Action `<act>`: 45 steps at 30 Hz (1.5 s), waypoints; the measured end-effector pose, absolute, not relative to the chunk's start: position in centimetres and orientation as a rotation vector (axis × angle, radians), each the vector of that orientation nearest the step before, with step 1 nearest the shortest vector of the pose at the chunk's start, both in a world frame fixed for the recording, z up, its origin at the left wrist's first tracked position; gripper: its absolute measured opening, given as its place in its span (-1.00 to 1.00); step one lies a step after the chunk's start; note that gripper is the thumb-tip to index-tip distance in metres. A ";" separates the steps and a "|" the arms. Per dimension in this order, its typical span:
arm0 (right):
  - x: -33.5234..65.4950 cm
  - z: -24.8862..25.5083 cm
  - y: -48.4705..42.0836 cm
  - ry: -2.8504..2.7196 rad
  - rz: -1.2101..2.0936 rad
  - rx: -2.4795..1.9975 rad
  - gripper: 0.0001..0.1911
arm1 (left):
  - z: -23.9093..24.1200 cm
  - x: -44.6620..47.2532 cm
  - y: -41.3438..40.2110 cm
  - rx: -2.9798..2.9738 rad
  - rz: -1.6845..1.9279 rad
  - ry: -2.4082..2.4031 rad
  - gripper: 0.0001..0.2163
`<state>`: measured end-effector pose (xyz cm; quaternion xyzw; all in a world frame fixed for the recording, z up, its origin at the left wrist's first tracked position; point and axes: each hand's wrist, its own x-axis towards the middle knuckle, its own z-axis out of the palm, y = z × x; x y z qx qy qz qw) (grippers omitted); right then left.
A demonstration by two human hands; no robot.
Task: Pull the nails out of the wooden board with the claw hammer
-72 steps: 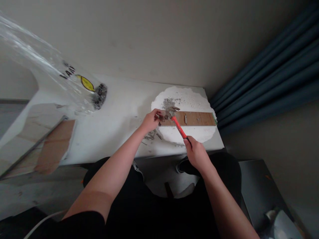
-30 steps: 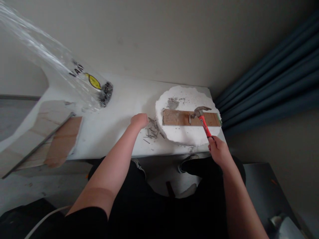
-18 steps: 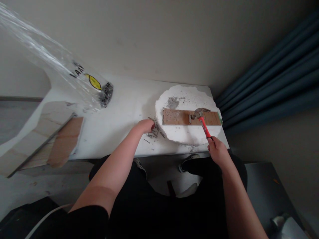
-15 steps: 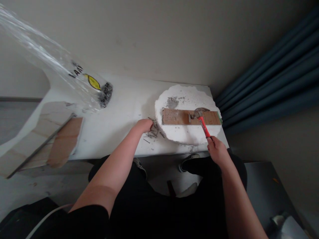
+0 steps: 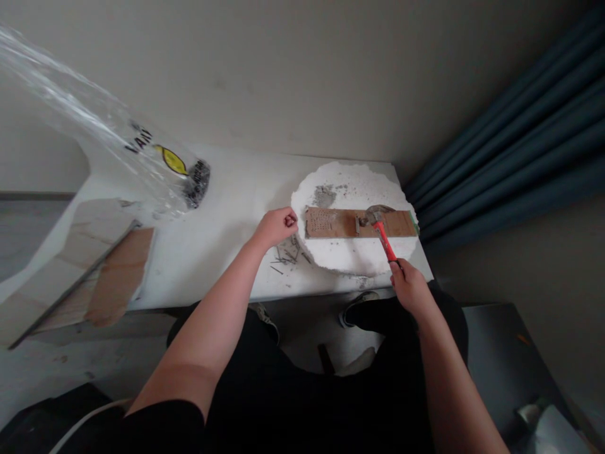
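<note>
My right hand (image 5: 409, 285) is wrapped round the red handle of a claw hammer (image 5: 386, 241), whose metal head lies over a wooden board (image 5: 331, 223). The board has rows of small holes or marks at its left end and a small piece standing across its middle. It rests on a rough-edged white round slab (image 5: 352, 257). My left hand (image 5: 278, 227) is closed, fingers curled together, just left of the slab; whatever it pinches is too small to make out. Below it, several loose nails (image 5: 286, 253) lie scattered on the white table (image 5: 227, 208).
Clear plastic wrap with printed lettering (image 5: 155, 161) stretches over the table's left side. Broken board pieces (image 5: 120, 271) and a dark bar (image 5: 75, 287) lie at the left edge. Blue curtains (image 5: 515, 126) hang at right. A dark grey surface (image 5: 505, 353) stands lower right.
My left hand has lifted from the nail pile and moved up beside the slab's left edge, its fingers curled. The right hand and hammer stay nearly the same over the board.
</note>
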<state>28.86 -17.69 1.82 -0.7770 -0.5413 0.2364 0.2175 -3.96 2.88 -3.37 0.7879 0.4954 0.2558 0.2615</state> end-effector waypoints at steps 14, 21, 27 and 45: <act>28.8 1.7 -17.8 -1.500 0.658 -2.118 -0.69 | -4.0 0.6 1.4 1.911 0.947 1.046 -0.85; 28.6 1.8 -17.7 -1.504 0.659 -2.124 -0.70 | -4.2 0.7 1.3 1.994 0.895 1.074 -0.85; 28.6 1.8 -17.8 -1.512 0.649 -2.120 -0.70 | -4.1 0.7 1.2 2.072 0.859 1.088 -0.86; 28.8 1.7 -17.7 -1.509 0.665 -2.121 -0.68 | -3.7 0.8 0.9 2.138 0.839 1.116 -0.87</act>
